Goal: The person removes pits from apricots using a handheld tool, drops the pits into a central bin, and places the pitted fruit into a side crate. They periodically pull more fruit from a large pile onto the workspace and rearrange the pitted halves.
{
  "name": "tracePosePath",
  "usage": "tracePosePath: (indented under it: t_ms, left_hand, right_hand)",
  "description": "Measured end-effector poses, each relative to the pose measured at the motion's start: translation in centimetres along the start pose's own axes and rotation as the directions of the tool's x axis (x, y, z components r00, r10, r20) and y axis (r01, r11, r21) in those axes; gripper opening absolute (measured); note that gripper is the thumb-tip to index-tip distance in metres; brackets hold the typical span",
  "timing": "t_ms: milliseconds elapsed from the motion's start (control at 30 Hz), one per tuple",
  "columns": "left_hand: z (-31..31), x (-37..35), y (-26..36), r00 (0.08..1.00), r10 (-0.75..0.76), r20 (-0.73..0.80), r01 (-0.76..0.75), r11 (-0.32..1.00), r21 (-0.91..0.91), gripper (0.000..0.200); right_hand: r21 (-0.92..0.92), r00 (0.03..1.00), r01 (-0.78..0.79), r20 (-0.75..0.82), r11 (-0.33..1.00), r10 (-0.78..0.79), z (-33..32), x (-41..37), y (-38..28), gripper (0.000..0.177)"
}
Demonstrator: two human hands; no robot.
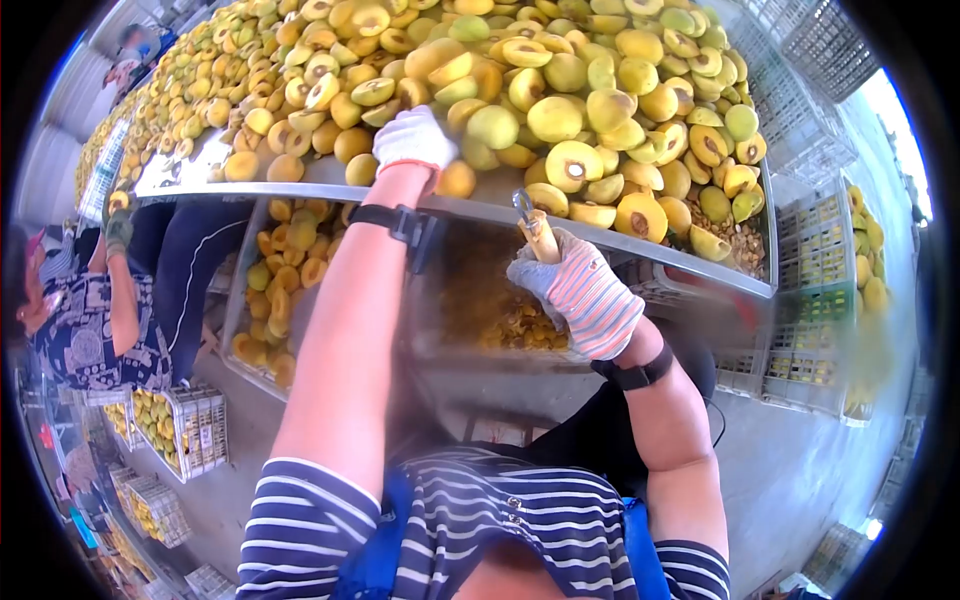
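My left hand (412,140), in a white glove, reaches onto a big pile of yellow-green fruit (560,110) on a metal table (480,208) and rests among the whole fruits near the table's edge. My right hand (580,290), in a striped glove, is closed around a small pitting tool (535,225) with a wooden handle and a metal loop tip, held upright just below the table's edge. Several halved fruits (640,215) lie cut side up to the right of the tool.
A heap of pits (745,245) lies at the table's right corner. A tray of fruit pieces (280,290) sits under the table. Another person (90,320) works at the left. Plastic crates (185,430) with fruit stand on the floor left and right.
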State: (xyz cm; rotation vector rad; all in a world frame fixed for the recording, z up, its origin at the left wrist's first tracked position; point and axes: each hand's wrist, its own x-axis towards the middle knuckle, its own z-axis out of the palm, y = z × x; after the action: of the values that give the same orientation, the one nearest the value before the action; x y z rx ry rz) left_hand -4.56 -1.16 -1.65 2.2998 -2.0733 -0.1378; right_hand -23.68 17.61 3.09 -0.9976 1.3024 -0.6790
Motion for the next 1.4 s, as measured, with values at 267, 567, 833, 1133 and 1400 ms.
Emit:
tracePosePath:
  t_ms: [267, 567, 833, 1133, 1400]
  left_hand:
    - [-0.3, -2.2, -1.9, 0.946, 0.191, -0.263, -0.280, 0.890, -0.361, 0.045]
    - [-4.9, -13.3, -1.3, 0.955, 0.296, 0.012, 0.150, -0.447, -0.882, 0.021]
    - [-2.8, -11.8, -2.7, 0.914, 0.366, 0.177, 0.395, -0.696, -0.599, 0.028]
    - [-3.0, -12.4, -3.0, 0.821, 0.380, -0.427, -0.379, -0.197, -0.904, 0.036]
    - [-4.7, -11.2, -3.4, 0.810, 0.554, 0.194, 0.136, 0.144, -0.980, 0.042]
  right_hand:
    - [-0.088, 0.970, 0.215, -0.094, 0.973, -0.223, 0.8, 1.6, 1.4, 0.020]
    - [0.143, 0.900, 0.426, 0.038, 0.893, -0.435, 5.1, 3.6, 1.5, 0.036]
    - [-0.683, 0.804, 0.473, 0.076, 0.557, -0.590, 4.2, 3.5, 1.5, 0.047]
    - [-0.847, 0.895, 0.343, 0.163, 0.405, -0.416, 4.1, 4.6, 2.4, 0.039]
    - [-0.638, 0.579, 0.760, 0.580, 0.122, -0.573, 3.1, 4.0, 4.6, 0.015]
